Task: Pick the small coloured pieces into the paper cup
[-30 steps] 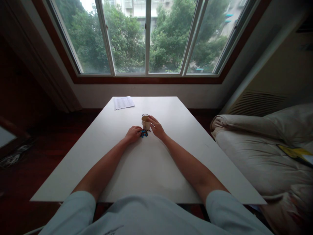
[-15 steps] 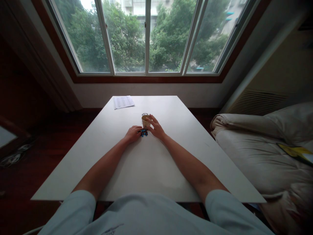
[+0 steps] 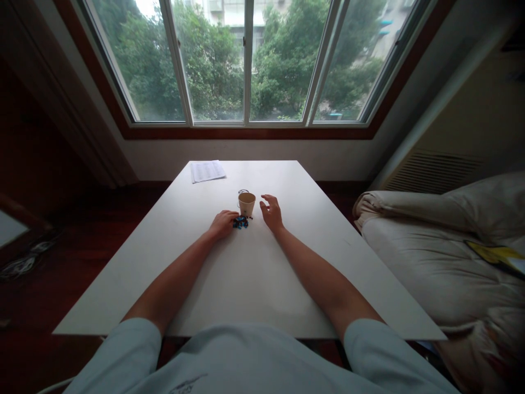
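A brown paper cup (image 3: 246,206) stands upright near the middle of the white table (image 3: 254,284). Just in front of it lies a pile of small blue and dark pieces (image 3: 241,221), too small to name. My left hand (image 3: 223,223) rests on the table with its fingers stretched flat against the pile's left side. Right of the cup, and apart from it, my right hand (image 3: 271,212) is open with fingers curved and nothing in them. A thin dark loop (image 3: 243,191), partly hidden, shows behind the cup.
Sheets of printed paper (image 3: 208,171) lie at the table's far left corner. A cream sofa (image 3: 443,262) stands along the right side, with a yellow and black item (image 3: 498,256) on it. Beyond the table's far edge is a wall with a window (image 3: 246,65).
My right hand has let go of the cup and moved right, away from it. The cup stays upright in about the same spot. My left hand has hardly moved.
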`<state>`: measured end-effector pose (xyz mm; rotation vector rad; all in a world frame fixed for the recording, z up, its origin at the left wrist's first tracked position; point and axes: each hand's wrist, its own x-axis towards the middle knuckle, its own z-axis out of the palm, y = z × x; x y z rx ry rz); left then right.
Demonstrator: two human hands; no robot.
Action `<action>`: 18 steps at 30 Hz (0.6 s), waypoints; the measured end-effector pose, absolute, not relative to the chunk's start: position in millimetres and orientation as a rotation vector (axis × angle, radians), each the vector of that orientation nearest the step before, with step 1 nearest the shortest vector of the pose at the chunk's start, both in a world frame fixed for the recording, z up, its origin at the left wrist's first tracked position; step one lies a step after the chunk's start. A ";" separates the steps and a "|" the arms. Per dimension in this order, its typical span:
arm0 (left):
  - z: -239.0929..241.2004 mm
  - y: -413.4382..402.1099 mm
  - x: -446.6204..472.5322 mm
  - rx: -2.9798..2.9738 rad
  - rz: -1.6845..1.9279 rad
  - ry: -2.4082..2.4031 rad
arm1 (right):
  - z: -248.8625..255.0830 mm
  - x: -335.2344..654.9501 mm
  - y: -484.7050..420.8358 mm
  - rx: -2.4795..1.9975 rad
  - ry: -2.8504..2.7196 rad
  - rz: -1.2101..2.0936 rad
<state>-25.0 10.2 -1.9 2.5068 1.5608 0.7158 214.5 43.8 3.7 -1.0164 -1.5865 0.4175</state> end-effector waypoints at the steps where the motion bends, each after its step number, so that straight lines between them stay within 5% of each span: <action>1: -2.9 11.1 -25.7 2.499 0.719 1.556 | 3.2 214.1 43.9 -1.018 -1.586 0.422; 18: -3.1 13.2 -27.9 2.323 0.878 1.588 | 0.8 208.7 43.2 -1.021 -1.655 0.388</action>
